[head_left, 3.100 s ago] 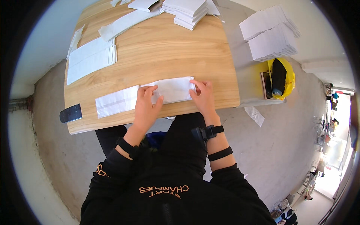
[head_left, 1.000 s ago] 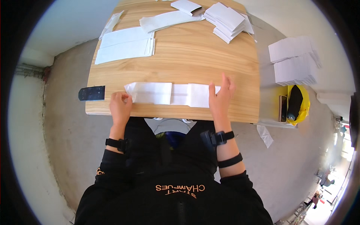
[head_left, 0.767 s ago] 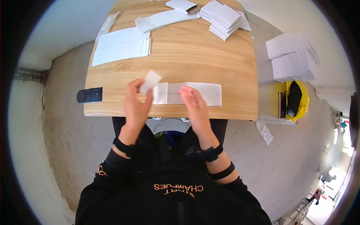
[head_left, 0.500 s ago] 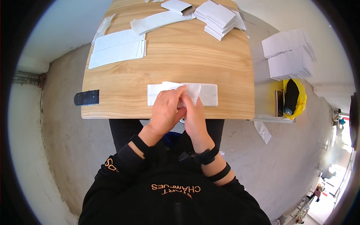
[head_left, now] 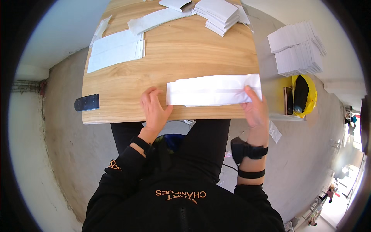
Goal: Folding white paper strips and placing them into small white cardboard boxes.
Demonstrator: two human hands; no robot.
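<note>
A long white paper sleeve (head_left: 208, 87), flat and with a lengthwise seam, stretches across the front right of the table. My right hand (head_left: 256, 111) pinches its right end, the thumb on top and the other fingers mostly hidden underneath. Beside the left end of the sleeve is my left hand (head_left: 155, 112), its fingers loosely bent and the thumb apart from them. That thumb is close to the sleeve's lower left corner; whether it touches I cannot tell.
The wooden table (head_left: 193, 54) bears flat white paper sleeves (head_left: 116, 48) and a pile of folded white packets (head_left: 218, 15). A black phone (head_left: 87, 102) overhangs the left edge. On the right are stacked white packets (head_left: 295, 50), another phone (head_left: 288, 100) and a yellow bag (head_left: 310, 96).
My hands were together over the paper; now they are apart. The right has moved right with one end of the sleeve, which lies unfolded lengthwise. The left has moved left.
</note>
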